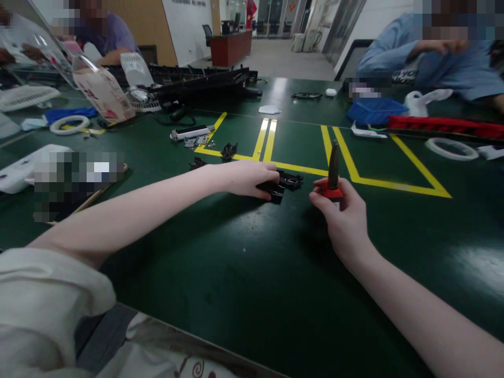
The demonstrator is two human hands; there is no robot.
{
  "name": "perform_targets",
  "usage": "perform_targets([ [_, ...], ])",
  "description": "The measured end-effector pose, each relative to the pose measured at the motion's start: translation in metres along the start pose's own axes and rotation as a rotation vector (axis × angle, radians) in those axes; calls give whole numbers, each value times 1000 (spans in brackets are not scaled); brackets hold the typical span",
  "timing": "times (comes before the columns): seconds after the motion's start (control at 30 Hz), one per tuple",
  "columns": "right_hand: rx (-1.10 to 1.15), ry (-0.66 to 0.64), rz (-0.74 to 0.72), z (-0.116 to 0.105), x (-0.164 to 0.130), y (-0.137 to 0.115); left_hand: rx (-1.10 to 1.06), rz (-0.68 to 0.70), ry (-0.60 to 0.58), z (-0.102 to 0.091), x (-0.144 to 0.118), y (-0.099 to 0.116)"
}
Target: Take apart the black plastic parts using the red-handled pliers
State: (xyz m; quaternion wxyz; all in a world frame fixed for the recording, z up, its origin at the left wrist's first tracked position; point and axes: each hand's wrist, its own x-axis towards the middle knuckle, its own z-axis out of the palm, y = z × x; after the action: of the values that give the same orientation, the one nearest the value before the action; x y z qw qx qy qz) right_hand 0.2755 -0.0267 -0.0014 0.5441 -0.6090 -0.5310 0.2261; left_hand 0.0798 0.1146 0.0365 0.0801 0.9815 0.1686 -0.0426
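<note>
My left hand reaches across the green table, its fingers closed over a black plastic part. Another black plastic piece lies against it, just past the fingertips. To the right, my right hand grips red-handled needle-nose pliers with the dark, tapered nose pointing up. Most of the handle is hidden in the palm. Beyond my left wrist lie a small black clip-like part and a similar black piece, partly covered by the arm.
Yellow tape marks areas on the table. A white bar-shaped part and small metal bits lie at the left. Behind are a tilted bottle, long black frames, a blue tray and a red strip. People sit opposite.
</note>
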Motion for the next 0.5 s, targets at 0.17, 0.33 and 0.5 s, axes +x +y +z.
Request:
perform_targets([
  [0.17,36,56,17,-1,2,5,158,8,43,-3,18,-1],
  [0.33,99,106,14,-2,3,6,244,27,113,-9,24,-6],
  [0.5,157,167,22,-1,5,14,125,82,427,-23,-17,33],
])
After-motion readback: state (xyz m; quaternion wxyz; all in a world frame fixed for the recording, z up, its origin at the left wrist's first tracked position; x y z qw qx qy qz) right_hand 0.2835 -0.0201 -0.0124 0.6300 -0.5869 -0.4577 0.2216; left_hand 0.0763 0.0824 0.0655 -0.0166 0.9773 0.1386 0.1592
